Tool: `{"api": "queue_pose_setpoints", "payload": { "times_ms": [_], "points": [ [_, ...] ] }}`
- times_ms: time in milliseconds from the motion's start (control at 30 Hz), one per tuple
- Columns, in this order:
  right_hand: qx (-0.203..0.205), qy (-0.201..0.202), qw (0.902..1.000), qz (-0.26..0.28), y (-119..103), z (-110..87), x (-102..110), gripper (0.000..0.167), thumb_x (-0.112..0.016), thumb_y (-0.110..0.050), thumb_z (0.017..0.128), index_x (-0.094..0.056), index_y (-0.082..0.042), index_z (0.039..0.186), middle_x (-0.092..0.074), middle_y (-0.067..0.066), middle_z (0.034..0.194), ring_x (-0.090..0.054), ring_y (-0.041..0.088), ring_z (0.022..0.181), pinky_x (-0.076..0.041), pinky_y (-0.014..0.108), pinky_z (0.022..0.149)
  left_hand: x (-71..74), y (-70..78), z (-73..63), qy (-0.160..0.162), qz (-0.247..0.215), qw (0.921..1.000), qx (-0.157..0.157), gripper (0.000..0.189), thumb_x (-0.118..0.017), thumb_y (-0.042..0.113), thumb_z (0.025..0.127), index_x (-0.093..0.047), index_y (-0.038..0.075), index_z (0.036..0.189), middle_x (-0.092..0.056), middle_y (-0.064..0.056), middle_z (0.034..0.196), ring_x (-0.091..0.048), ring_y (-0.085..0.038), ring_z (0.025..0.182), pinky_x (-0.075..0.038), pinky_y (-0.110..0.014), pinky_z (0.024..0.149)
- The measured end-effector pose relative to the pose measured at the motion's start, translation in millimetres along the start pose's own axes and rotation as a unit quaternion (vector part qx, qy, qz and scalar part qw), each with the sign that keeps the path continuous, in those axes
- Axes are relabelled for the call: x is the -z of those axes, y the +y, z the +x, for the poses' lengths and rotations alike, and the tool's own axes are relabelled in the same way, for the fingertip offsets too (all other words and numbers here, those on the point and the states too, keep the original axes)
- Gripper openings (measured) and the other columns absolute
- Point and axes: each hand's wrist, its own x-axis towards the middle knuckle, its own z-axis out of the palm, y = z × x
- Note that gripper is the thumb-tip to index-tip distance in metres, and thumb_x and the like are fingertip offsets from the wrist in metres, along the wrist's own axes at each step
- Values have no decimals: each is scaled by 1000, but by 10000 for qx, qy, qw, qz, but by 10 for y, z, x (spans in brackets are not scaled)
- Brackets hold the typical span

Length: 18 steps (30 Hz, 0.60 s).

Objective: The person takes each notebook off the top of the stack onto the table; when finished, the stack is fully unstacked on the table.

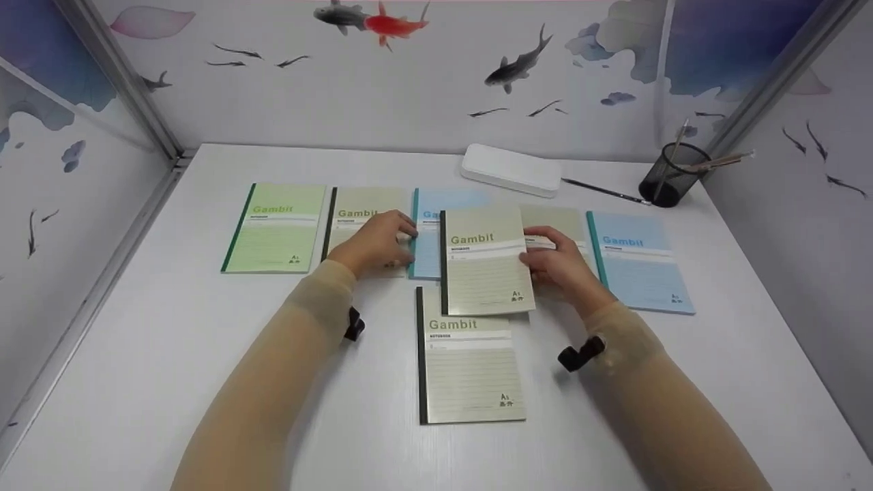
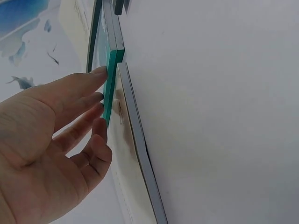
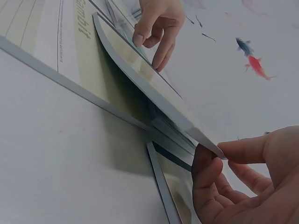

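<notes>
My right hand [image 1: 563, 262] pinches a beige Gambit notebook [image 1: 484, 273] by its right edge between thumb and fingers. In the right wrist view this notebook [image 3: 135, 65] is tilted and lifted, partly over another beige notebook [image 1: 470, 375] lying in front. It also covers parts of a blue notebook [image 1: 426, 259] and a beige one [image 1: 552, 218] behind. My left hand [image 1: 378, 239] is over a beige notebook [image 1: 334, 232], its fingers extended loosely. In the left wrist view its fingertips are at the blue notebook's teal spine [image 2: 111, 70]; contact is hard to tell.
A green notebook [image 1: 283, 232] lies at the row's left end, a blue notebook [image 1: 638, 266] at its right end. Behind them are a white case [image 1: 511, 169], a dark pencil [image 1: 603, 189] and a black mesh pen cup [image 1: 672, 181]. Printed walls border the white table [image 1: 341, 409].
</notes>
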Motion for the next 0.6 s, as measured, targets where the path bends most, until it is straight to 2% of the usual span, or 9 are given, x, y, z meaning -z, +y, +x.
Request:
{"api": "queue_pose_setpoints", "payload": {
  "times_ms": [133, 333, 600],
  "points": [
    [62, -112, 9997, 222, 12, -115, 53, 54, -65, -10, 99, -47, -21, 149, -72, 6, 124, -70, 13, 86, -54, 26, 68, 13, -13, -3, -49, 36, 10000, -14, 54, -81, 14, 87, -64, 9, 138, -51, 0, 152, -40, -27, 149, -32, -43, 126],
    [202, -241, 9993, 219, 85, -306, 185, 55, -66, -14, 100, -45, -19, 151, -75, -2, 115, -71, 11, 87, -55, 24, 70, 10, -4, -16, -38, 158, 9999, -46, 53, -81, 17, 87, -64, 11, 137, -51, 0, 153, -38, -27, 151, -29, -44, 127],
    [55, -322, 9990, 290, 212, -562, 407, 57, -67, -16, 101, -41, -17, 151, -75, -4, 113, -72, 9, 88, -55, 24, 75, -5, 22, -44, 56, 180, 9997, 149, 53, -82, 16, 87, -64, 13, 137, -52, 3, 152, -38, -25, 150, -31, -44, 126]
  ]
}}
